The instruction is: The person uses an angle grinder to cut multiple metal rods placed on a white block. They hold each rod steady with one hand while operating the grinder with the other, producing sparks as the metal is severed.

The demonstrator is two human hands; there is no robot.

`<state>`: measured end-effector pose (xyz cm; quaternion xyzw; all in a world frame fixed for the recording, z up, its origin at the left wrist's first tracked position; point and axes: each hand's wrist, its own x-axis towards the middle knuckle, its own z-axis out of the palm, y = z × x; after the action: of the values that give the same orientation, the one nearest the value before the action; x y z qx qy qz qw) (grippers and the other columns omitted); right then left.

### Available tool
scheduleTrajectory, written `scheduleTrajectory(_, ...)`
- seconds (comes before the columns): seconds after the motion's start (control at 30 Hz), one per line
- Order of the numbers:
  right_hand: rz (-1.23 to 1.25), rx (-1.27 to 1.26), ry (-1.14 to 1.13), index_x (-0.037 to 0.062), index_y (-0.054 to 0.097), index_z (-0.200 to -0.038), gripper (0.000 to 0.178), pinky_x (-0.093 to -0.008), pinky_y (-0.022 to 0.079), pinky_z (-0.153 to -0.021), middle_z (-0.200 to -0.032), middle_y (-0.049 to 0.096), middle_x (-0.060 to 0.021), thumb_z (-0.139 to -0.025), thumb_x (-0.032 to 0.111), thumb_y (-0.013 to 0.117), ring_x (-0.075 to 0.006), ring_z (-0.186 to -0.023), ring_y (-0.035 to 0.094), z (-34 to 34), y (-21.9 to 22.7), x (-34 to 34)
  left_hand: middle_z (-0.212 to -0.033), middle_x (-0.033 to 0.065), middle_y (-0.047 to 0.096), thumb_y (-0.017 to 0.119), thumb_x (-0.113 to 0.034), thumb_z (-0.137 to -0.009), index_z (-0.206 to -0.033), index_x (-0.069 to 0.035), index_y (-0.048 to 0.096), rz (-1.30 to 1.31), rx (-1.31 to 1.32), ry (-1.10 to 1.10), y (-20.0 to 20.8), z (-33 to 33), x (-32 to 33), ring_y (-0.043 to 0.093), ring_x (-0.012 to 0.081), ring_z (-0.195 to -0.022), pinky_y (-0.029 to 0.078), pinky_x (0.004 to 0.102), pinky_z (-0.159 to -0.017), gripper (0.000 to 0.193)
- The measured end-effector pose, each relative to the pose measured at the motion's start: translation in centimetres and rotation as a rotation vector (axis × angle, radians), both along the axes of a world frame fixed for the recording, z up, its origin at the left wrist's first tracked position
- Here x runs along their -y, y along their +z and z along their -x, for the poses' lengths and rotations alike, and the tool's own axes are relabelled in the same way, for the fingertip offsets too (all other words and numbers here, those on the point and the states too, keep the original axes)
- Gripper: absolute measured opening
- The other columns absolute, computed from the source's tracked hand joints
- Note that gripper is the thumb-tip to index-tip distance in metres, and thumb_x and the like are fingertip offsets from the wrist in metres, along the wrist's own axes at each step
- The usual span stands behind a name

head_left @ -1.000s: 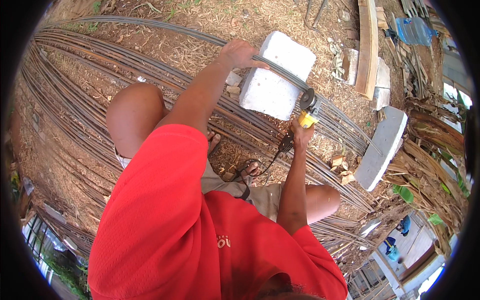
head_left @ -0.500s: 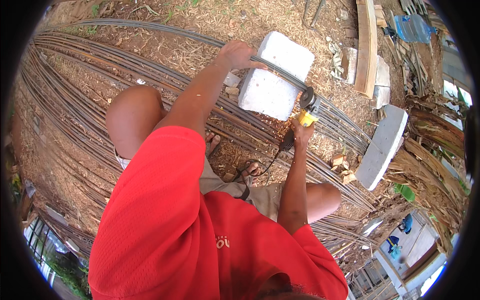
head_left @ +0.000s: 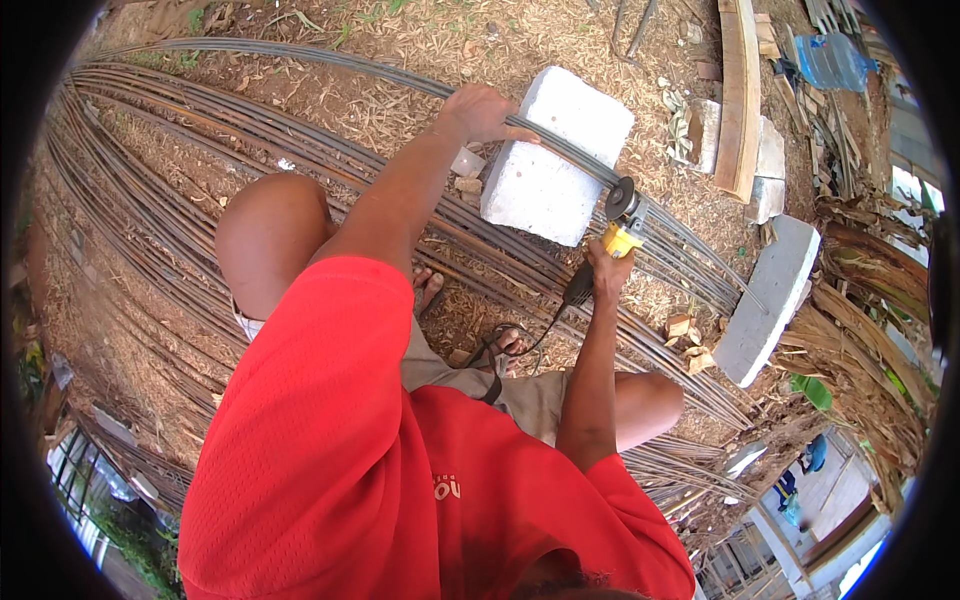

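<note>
My left hand [head_left: 482, 113] is closed around a thin bundle of steel rebar [head_left: 568, 149], its thumb lying along the bars. This bundle crosses over a pale, whitish block [head_left: 540, 192] just right of that hand. My right hand [head_left: 607, 268] grips an angle grinder [head_left: 622, 238] with a yellow head and dark body. The grinder's round disc [head_left: 621, 197] is beside the bars, just past the block's right edge. Whether disc and bars touch, I cannot tell. A black cord [head_left: 549, 330] runs from the grinder down by my foot.
Long rusty rebar rods [head_left: 300, 142] fan across the ground under and around me. A grey slab [head_left: 768, 300] lies beyond the bar ends. Wooden planks [head_left: 736, 100], a blue plastic bottle [head_left: 832, 62] and dry trunks [head_left: 860, 340] are on the right.
Orange sparks that flew around the grinder and block earlier no longer show. The grinder and right hand have shifted very slightly; the left hand keeps its hold on the bars.
</note>
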<state>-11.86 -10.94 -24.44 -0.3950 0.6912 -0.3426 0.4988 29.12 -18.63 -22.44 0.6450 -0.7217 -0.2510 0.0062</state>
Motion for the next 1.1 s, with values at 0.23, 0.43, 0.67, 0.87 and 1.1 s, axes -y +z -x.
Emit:
scheduleTrajectory(0.23, 0.015, -0.019, 0.007, 0.0017, 0.061, -0.117, 0.043, -0.0288, 0.049, -0.055, -0.089, 0.066, -0.0035, -0.082, -0.002, 0.085, -0.0137, -0.064, 0.059, -0.3, 0.0, 0.8, -0.088, 0.0149, 0.076, 0.044, -0.104, -0.089, -0.13, -0.018, 0.084, -0.091, -0.004, -0.012, 0.6, 0.0, 0.3, 0.078, 0.0278, -0.097, 0.062, 0.0479, -0.092, 0.104)
scheduleTrajectory(0.43, 0.04, 0.048, 0.037, 0.0024, 0.061, -0.116, 0.041, -0.0279, 0.048, -0.056, -0.088, 0.065, -0.0009, -0.083, -0.003, 0.083, -0.0129, -0.063, 0.059, 0.0, -0.1, 0.6, -0.091, 0.0164, 0.078, 0.044, -0.104, -0.089, -0.131, -0.018, 0.084, -0.056, -0.003, 0.003, 0.4, 0.2, 0.2, 0.079, 0.0293, -0.098, 0.061, 0.0479, -0.093, 0.104)
scheduleTrajectory(0.67, 0.125, 0.001, 0.017, 0.0039, 0.063, -0.115, 0.041, -0.0285, 0.052, -0.058, -0.088, 0.067, -0.002, -0.083, 0.003, 0.088, -0.014, -0.067, 0.062, 1.1, -2.6, 0.7, -0.101, 0.0146, 0.08, 0.044, -0.103, -0.089, -0.134, -0.019, 0.083, -0.142, 0.01, 0.02, 1.1, 0.1, 0.3, 0.077, 0.0281, -0.107, 0.056, 0.0486, -0.105, 0.103)
scheduleTrajectory(0.87, 0.12, -0.037, 0.065, 0.0024, 0.063, -0.119, 0.044, -0.031, 0.055, -0.062, -0.096, 0.069, -0.0041, -0.082, 0.003, 0.087, -0.0154, -0.072, 0.065, 1.0, -1.7, 0.6, -0.099, 0.015, 0.08, 0.045, -0.103, -0.089, -0.134, -0.019, 0.083, -0.129, 0.025, 0.007, 1.0, 0.1, 0.3, 0.077, 0.0279, -0.103, 0.056, 0.0484, -0.104, 0.103)
scheduleTrajectory(1.1, 0.05, -0.063, 0.056, 0.0017, 0.063, -0.122, 0.044, -0.0316, 0.054, -0.064, -0.097, 0.07, -0.0051, -0.083, 0.002, 0.084, -0.0148, -0.075, 0.065, 0.4, -1.0, 0.9, -0.09, 0.0149, 0.077, 0.04, -0.105, -0.089, -0.141, -0.02, 0.081, -0.066, 0.024, -0.014, 0.6, 0.0, 0.2, 0.078, 0.029, -0.097, 0.062, 0.0468, -0.091, 0.108)
